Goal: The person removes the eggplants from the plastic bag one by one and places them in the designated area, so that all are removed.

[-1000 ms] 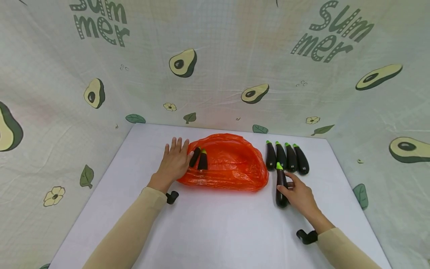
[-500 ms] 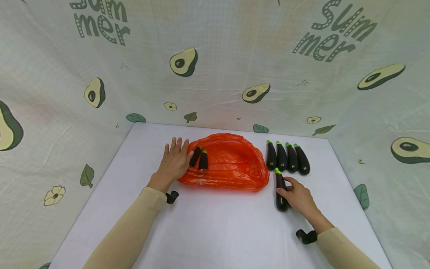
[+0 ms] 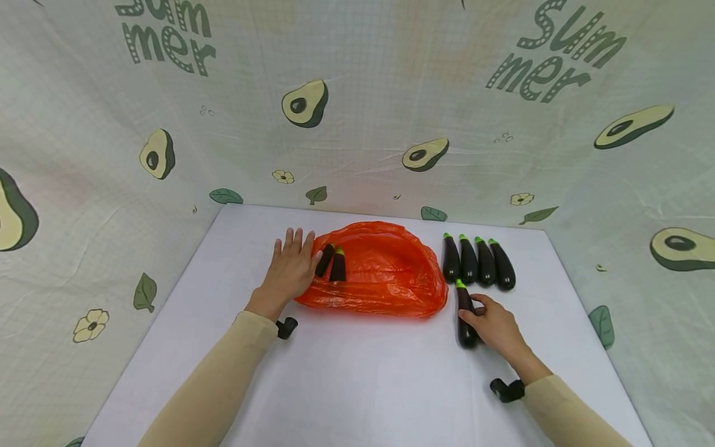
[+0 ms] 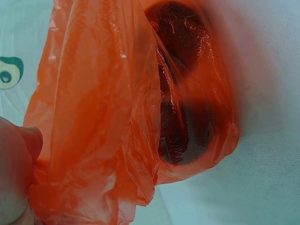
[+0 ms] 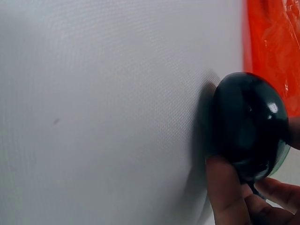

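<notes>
In the head view my right hand pinches a dark, glossy eggplant between thumb and fingers, its green cap pointing away from me. Its rounded bottom end fills much of the right wrist view, with fingertips against its side. My left hand lies with fingers extended at the left edge of a red plastic bag, which lies with its mouth spread wide. Two eggplants show inside the bag beside that hand. Through the thin film, dark rounded ends appear in the left wrist view.
Several more eggplants lie side by side in a row to the right of the bag, green caps toward the back. All sits on a white table. A cloth printed with avocados hangs behind and at both sides.
Over the last second the eggplant in my right hand has come slightly toward me, away from the row. It has barely shifted since half a second ago. My left hand keeps its place.
</notes>
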Motion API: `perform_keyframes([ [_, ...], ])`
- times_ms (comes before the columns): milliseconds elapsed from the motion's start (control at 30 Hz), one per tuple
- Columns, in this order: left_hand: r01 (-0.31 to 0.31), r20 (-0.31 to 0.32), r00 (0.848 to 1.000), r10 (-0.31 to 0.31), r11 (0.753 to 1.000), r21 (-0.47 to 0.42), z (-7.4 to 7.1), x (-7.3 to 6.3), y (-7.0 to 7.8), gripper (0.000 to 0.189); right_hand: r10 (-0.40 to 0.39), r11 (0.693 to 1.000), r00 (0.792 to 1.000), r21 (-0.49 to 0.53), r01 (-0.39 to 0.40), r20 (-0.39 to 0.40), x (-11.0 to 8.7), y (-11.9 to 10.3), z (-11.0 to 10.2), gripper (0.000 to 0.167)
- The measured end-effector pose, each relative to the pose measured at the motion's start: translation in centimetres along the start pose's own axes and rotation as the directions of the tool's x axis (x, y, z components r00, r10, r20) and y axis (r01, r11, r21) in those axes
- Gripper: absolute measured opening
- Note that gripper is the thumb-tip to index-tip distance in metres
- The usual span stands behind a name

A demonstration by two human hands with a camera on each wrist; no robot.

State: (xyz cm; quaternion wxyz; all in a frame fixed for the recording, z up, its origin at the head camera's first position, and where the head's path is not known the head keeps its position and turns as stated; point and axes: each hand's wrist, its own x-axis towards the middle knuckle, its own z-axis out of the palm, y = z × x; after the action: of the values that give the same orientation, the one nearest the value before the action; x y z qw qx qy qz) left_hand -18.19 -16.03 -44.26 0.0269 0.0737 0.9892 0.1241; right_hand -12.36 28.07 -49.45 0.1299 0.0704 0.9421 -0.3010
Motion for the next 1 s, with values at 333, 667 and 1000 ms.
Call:
perform_keyframes([
  [333, 0.000, -0.006, 1.000, 0.000, 1.000, -0.002, -0.13, -0.02, 0.14, 0.068, 0.004, 1.000, 1.000, -0.009, -0.004, -0.024, 0.10, -0.06, 0.00, 0.075],
  [667, -0.001, -0.009, 1.000, 0.001, 1.000, -0.009, -0.05, 0.11, 0.09, 0.067, 0.020, 1.000, 0.999, -0.021, -0.020, -0.026, 0.03, 0.01, -0.06, 0.077],
  [1000, -0.009, -0.007, 1.000, 0.009, 1.000, -0.005, -0.21, 0.16, 0.16, 0.066, -0.120, 0.988, 0.980, -0.115, 0.102, -0.159, -0.01, -0.93, -0.18, 0.068],
])
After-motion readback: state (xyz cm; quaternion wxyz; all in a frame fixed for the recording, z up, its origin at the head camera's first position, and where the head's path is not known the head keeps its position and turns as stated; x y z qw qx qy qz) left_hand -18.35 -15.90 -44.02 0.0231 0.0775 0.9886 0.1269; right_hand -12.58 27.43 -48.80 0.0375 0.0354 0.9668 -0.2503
